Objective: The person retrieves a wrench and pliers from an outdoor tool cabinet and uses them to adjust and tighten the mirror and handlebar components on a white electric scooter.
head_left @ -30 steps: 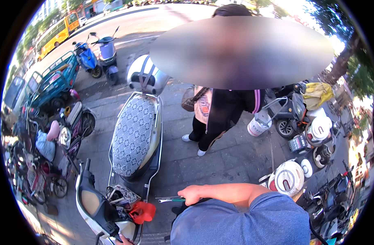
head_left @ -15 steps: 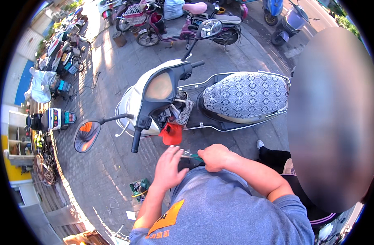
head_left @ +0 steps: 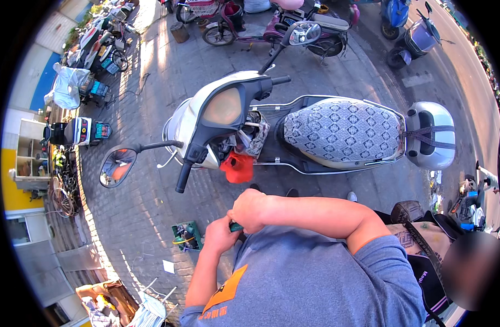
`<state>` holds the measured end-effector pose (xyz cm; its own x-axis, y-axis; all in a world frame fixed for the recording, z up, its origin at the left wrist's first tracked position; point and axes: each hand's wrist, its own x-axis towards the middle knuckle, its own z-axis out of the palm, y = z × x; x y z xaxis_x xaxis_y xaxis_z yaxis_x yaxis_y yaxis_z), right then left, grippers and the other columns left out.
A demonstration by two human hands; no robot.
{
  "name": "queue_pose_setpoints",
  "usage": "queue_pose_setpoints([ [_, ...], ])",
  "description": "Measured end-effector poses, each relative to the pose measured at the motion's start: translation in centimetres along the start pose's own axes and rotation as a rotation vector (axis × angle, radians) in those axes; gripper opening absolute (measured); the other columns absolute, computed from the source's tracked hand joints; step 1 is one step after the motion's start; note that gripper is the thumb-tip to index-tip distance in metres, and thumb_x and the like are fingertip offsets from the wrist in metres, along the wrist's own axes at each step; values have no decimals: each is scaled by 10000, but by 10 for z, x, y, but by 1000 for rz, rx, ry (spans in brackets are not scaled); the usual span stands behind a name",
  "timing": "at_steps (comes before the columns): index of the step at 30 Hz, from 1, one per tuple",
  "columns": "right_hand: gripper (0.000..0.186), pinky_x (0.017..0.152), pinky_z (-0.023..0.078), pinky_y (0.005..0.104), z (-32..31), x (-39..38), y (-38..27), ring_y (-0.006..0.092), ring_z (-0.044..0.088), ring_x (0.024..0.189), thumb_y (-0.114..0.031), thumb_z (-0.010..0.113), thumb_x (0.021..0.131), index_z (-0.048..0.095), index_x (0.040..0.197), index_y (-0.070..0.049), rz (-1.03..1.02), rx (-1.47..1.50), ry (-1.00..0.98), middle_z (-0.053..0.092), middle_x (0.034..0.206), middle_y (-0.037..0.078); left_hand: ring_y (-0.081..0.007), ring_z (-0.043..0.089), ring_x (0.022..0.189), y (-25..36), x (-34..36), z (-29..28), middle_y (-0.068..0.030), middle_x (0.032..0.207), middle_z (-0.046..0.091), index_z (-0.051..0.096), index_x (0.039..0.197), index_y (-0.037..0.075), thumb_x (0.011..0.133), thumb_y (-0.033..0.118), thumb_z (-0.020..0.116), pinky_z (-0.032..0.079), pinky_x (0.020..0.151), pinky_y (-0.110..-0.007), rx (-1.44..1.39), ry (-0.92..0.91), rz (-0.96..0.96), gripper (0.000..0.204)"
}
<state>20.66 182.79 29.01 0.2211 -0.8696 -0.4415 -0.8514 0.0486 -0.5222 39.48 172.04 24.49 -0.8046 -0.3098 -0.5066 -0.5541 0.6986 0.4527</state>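
In front of my chest my two hands meet. My right hand (head_left: 251, 210) is closed in a fist round a green-handled tool (head_left: 236, 226); only a short piece of the handle shows, so its kind is unclear. Against it, my left hand (head_left: 221, 235) has its fingers curled in, and what they grip is hidden. Just beyond stands a white and grey scooter (head_left: 342, 131) with a patterned seat cover. A red bag (head_left: 238, 168) hangs below its handlebar, near my right hand.
A green open tray (head_left: 187, 236) with a yellow loop lies on the paving to my left. The scooter's mirror (head_left: 118, 168) sticks out at the left. At the right is a person (head_left: 424, 250) with a bag. A pink electric bike (head_left: 272, 32) stands beyond.
My hands have come together; my left fingers, spread before, are now curled. My view has shifted right, showing the scooter's rear box. The person at the right has moved lower in view.
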Motion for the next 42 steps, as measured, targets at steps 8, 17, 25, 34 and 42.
queue_pose_setpoints([
  [8,345,826,581,436,18,5,117,291,747,910,-328,721,990,724,1179,-40,274,815,884,763,971,137,-493,689,852,-69,-12,-60,-233,861,694,672,969,17,835,103,765,542,733,-503,-131,537,16,185],
  [17,223,769,538,315,82,143,287,134,662,848,-305,593,1077,710,1121,-120,714,1880,960,730,972,4,-345,638,804,-96,92,-124,-91,883,611,650,872,88,695,55,776,512,674,-460,295,722,406,220],
  [25,411,720,638,376,69,238,365,221,776,859,-457,534,1112,745,1126,-104,322,2434,1066,802,1063,84,-339,599,730,-110,141,-109,-100,846,577,624,823,87,787,182,910,460,593,-458,246,734,565,303],
  [34,364,880,590,398,12,256,380,266,752,1010,-354,534,1103,736,1226,-78,264,2312,1112,791,1119,106,-351,559,727,-141,143,-90,-136,844,541,567,852,101,835,187,843,419,589,-454,101,788,612,290],
  [42,345,869,588,395,-7,274,407,261,748,995,-342,542,1099,737,1209,-80,222,2348,1222,786,1099,101,-403,598,828,-151,135,-89,-173,915,606,604,885,63,852,74,860,461,718,-530,46,645,579,258],
])
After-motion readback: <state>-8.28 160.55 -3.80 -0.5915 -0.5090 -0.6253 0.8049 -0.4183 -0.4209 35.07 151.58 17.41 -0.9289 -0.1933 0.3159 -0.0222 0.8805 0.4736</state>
